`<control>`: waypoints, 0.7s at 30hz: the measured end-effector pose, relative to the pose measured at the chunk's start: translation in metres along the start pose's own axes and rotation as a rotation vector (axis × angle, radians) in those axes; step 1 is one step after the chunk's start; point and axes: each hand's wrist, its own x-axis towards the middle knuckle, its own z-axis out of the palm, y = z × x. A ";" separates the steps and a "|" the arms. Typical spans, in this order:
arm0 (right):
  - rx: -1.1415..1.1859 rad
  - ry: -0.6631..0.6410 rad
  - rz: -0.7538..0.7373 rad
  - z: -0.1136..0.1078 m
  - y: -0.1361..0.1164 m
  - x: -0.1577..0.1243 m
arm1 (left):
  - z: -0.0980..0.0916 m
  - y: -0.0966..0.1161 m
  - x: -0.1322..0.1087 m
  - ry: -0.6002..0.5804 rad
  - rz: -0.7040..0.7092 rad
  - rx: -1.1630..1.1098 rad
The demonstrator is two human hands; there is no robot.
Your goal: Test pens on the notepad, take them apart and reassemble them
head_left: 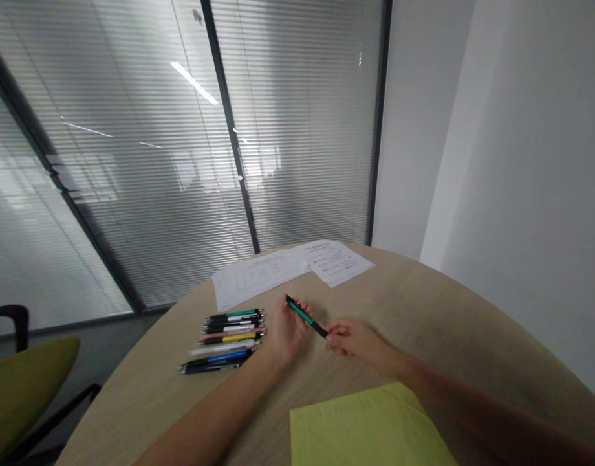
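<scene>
one green pen [301, 312] slants across both hands [356, 338], black grip [319, 330] rightward.

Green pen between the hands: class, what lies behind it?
Behind the green pen are the left hand and the tabletop; the parts directly covered by the pen cannot be seen.

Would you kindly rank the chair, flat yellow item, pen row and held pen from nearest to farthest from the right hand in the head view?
1. Held pen: touching the right hand.
2. Flat yellow item: nearer the camera.
3. Pen row: beyond the left hand.
4. Chair: far left.
</scene>
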 end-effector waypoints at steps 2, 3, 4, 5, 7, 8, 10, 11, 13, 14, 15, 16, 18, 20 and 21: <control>0.074 0.098 -0.002 -0.011 0.001 0.006 | -0.004 0.001 0.004 0.011 0.004 0.081; 0.127 0.157 -0.014 -0.018 0.002 0.010 | -0.006 0.003 0.006 0.009 -0.002 0.131; 0.183 0.213 -0.023 -0.026 0.003 0.013 | -0.009 0.005 0.009 0.004 -0.011 0.185; 0.245 0.258 -0.035 -0.034 0.004 0.017 | -0.012 0.007 0.010 -0.004 -0.019 0.243; 0.346 0.328 -0.050 -0.051 0.007 0.024 | -0.018 0.011 0.013 -0.022 -0.025 0.364; 0.367 0.345 -0.059 -0.059 0.009 0.027 | -0.020 0.012 0.013 -0.033 -0.024 0.427; 0.394 0.374 -0.064 -0.072 0.013 0.031 | -0.024 0.011 0.014 -0.056 -0.018 0.550; 0.404 0.385 -0.064 -0.076 0.015 0.032 | -0.026 0.009 0.014 -0.068 -0.012 0.610; 0.414 0.400 -0.057 -0.080 0.020 0.034 | -0.028 0.003 0.015 -0.083 0.012 0.720; 0.413 0.402 -0.052 -0.080 0.022 0.035 | -0.030 0.000 0.016 -0.083 0.033 0.770; 0.411 0.401 -0.048 -0.080 0.024 0.035 | -0.031 -0.003 0.017 -0.080 0.058 0.818; 0.405 0.397 -0.046 -0.078 0.026 0.035 | -0.033 -0.005 0.019 -0.073 0.085 0.862; 0.389 0.386 -0.047 -0.076 0.028 0.034 | -0.035 -0.006 0.020 -0.060 0.132 0.943; 0.366 0.378 -0.051 -0.074 0.029 0.033 | -0.037 -0.005 0.019 -0.058 0.156 1.019; 0.355 0.374 -0.053 -0.074 0.030 0.033 | -0.037 -0.004 0.018 -0.062 0.161 1.053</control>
